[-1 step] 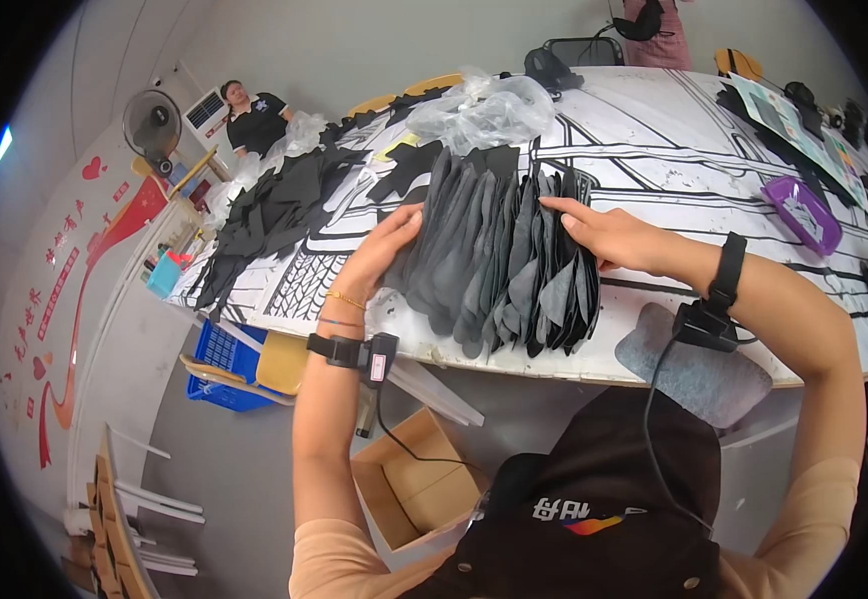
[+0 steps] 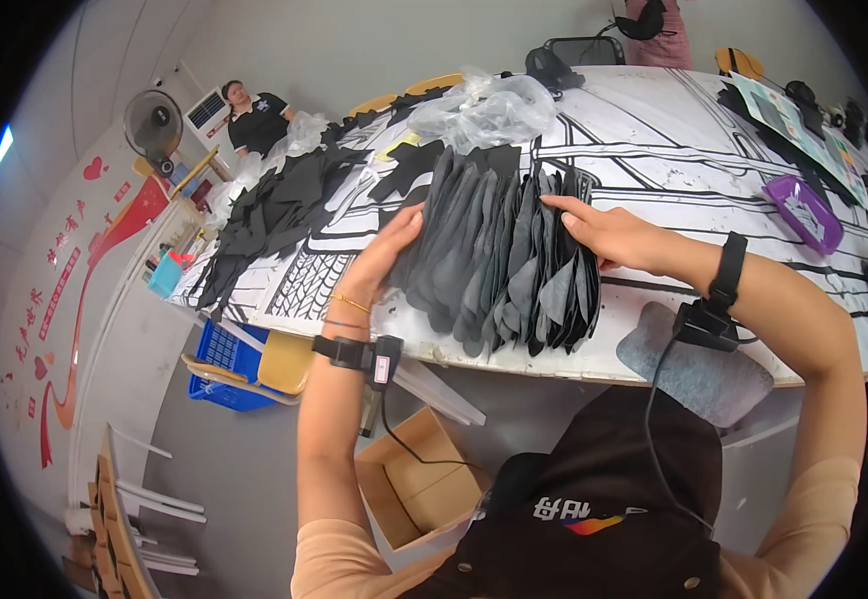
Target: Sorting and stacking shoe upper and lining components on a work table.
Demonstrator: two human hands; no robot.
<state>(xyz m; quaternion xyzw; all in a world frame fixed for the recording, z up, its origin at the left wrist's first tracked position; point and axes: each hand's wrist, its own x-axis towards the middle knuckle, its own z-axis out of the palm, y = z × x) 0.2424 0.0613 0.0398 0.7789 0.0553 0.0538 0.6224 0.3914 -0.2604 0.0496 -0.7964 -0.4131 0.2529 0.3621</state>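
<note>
A thick row of dark grey and black cut fabric pieces (image 2: pixel 469 255) stands on edge at the table's near side, squeezed between my hands. My left hand (image 2: pixel 391 245) presses against the row's left end, its fingers partly hidden behind the pieces. At the right end, my right hand (image 2: pixel 613 238) grips the row, its index finger stretched along the top edges and the thumb just below; the other fingers are mostly hidden. Several flat black pieces (image 2: pixel 409 172) lie just beyond the row.
A heap of black pieces (image 2: pixel 279 205) covers the table's left. Clear plastic bags (image 2: pixel 484 110) lie behind; a purple tray (image 2: pixel 801 215) sits right. A grey rounded sheet (image 2: pixel 693 364) overhangs the near edge. Below stand a cardboard box (image 2: pixel 419 479) and blue crate (image 2: pixel 222 364). A person (image 2: pixel 257 122) is far left.
My left forearm has shifted very slightly to the right. Both hands keep their places on the row of fabric pieces.
</note>
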